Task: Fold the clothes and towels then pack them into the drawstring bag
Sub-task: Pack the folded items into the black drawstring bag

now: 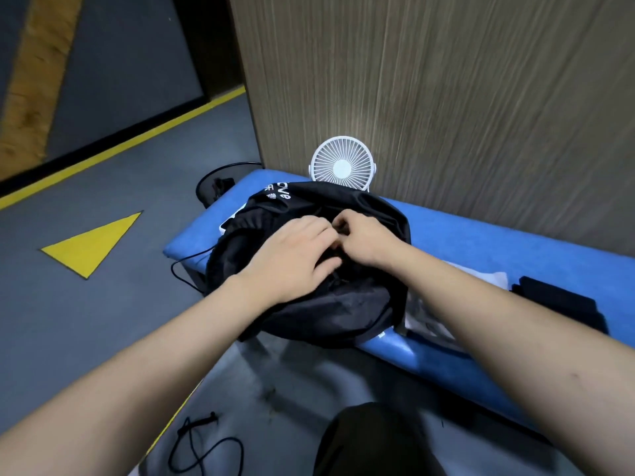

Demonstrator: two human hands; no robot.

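At about 10 o'clock from the bag, a dark mesh bin (220,187) stands on the grey floor (113,310) off the bench's left end; something dark lies inside, too dim to name. The black drawstring bag (319,310) sits bulging on the left end of the blue padded bench (515,255), its near side overhanging the front edge. Its contents are hidden. The left hand (292,252) lies over the gathered top with fingers curled into the cloth; the right hand (364,235), touching it at 2 o'clock, pinches the same gather. A white round fan (342,164) stands at 12 o'clock against the wood-grain panel (446,97). At 3 o'clock lie pale cloth (426,321) and folded black cloth (563,304).
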